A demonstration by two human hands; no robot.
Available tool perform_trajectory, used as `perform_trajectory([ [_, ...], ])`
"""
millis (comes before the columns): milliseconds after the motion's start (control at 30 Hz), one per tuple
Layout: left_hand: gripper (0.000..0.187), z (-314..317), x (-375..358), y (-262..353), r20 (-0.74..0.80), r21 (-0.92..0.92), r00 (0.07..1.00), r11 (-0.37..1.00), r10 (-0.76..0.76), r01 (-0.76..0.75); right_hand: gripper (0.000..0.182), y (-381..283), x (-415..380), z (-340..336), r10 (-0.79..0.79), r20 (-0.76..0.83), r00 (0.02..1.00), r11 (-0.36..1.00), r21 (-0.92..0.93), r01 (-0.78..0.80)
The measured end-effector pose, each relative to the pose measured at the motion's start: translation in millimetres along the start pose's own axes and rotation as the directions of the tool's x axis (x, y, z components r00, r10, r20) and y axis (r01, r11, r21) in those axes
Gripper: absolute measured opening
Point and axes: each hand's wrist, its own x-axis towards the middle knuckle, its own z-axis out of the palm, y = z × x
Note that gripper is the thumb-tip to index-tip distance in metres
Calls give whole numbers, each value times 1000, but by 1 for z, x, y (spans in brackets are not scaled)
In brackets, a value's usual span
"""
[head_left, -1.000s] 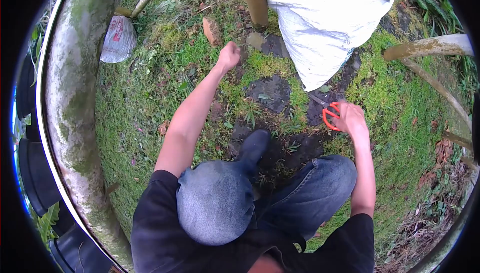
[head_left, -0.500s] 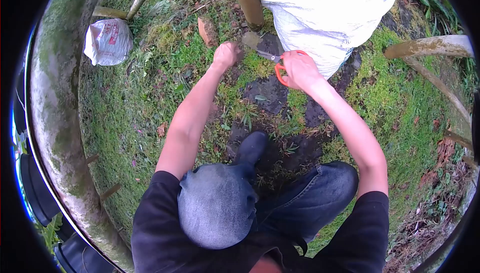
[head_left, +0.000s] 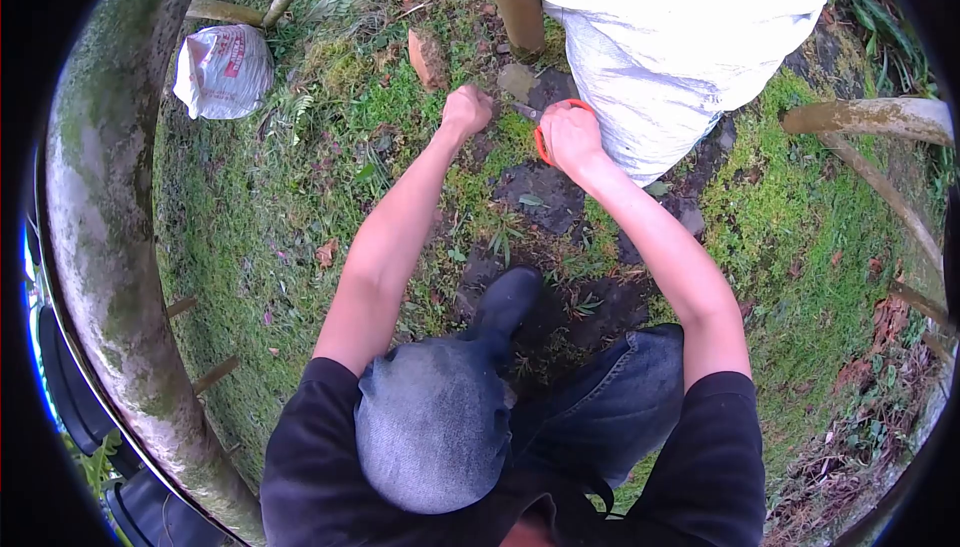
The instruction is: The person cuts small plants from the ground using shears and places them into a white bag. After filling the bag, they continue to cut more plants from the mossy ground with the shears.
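In the head view, the right hand [head_left: 572,137] is closed around the orange handles of the scissors [head_left: 541,129] — their blades point toward the left hand, just left of the large white sack [head_left: 680,57]. The left hand [head_left: 467,110] is drawn in narrow, fingers curled, near the reddish stone [head_left: 427,59] — whether it grips anything, I cannot tell.
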Motion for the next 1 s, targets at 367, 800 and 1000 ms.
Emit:
perform_trajectory([
  [367, 25, 2, 1, -1, 48, -73, 995, 994, -84, 87, 13, -6, 5, -8, 32, 83, 996, 998, -58, -27],
  [800, 36, -10, -32, -34, 70, -421, 996, 904, -48, 73, 25, 22, -44, -69, 17, 36, 999, 977, 212, -25],
  [1000, 42, 5, -101, -14, 142, -338, 988, 941, 64, -12, 69, 41, -119, -107, 181, 345, 921, 880, 361, -308],
])
